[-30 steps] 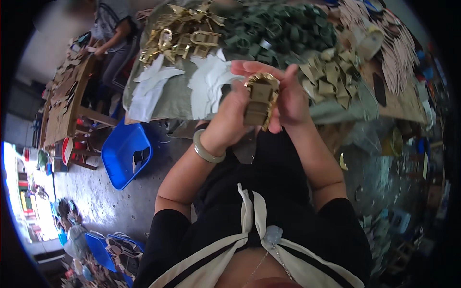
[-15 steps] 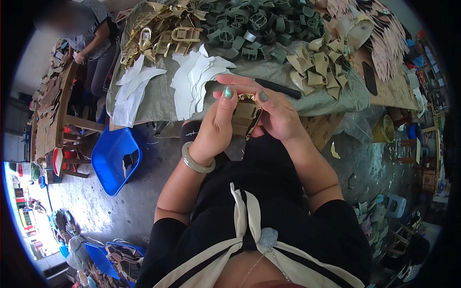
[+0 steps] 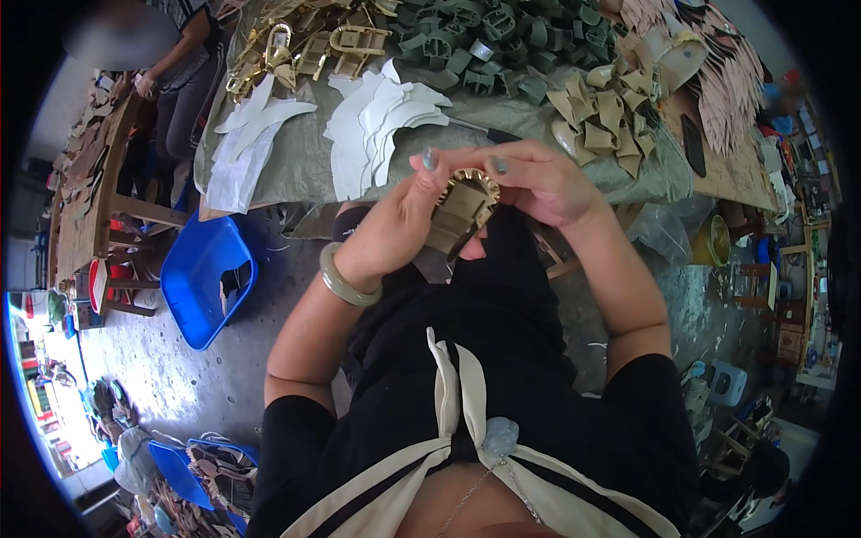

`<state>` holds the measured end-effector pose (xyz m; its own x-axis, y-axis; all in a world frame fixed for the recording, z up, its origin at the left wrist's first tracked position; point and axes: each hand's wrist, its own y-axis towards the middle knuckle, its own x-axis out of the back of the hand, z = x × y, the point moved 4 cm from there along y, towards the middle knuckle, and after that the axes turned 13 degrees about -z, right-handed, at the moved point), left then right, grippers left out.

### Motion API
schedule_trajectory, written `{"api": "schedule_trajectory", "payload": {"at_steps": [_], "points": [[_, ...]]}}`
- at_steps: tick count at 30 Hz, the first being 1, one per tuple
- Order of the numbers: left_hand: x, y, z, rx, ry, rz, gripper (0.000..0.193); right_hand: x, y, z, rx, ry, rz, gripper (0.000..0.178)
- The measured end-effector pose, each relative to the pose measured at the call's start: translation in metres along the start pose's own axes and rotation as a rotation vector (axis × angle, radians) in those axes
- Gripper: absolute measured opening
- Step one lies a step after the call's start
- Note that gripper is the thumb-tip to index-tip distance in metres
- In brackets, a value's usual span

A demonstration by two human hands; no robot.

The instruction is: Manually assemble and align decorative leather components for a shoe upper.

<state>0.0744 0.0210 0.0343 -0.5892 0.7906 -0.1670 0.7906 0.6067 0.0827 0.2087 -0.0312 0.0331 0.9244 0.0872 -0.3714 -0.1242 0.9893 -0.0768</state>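
Half a second back your gold-rimmed piece [image 3: 462, 216] stood near upright; now it leans, rimmed end toward 1 o'clock, plain end toward 7; looks like you're re-angling it; your left hand [image 3: 405, 220] has fingers closed round it; your right hand [image 3: 558, 188] is curled at the rim, can't tell if those fingers grip; desk [image 3: 734, 175]: white cut pieces [image 3: 372, 130] at 11, dark green parts [image 3: 502, 49] at 12–1; blue tub [image 3: 199, 291] on floor [image 3: 269, 309] at 9, co-worker [image 3: 183, 94] at 10.
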Motion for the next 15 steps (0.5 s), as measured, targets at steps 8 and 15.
{"api": "schedule_trajectory", "payload": {"at_steps": [8,15], "points": [[0.002,-0.003,0.015,0.227,0.092,0.063,0.06,-0.006,-0.009,0.004,0.353,-0.481,-0.109,0.035],[-0.021,0.011,0.037,0.163,-0.242,-0.089,0.06,0.017,-0.016,-0.015,0.125,0.026,-0.247,0.035]]}}
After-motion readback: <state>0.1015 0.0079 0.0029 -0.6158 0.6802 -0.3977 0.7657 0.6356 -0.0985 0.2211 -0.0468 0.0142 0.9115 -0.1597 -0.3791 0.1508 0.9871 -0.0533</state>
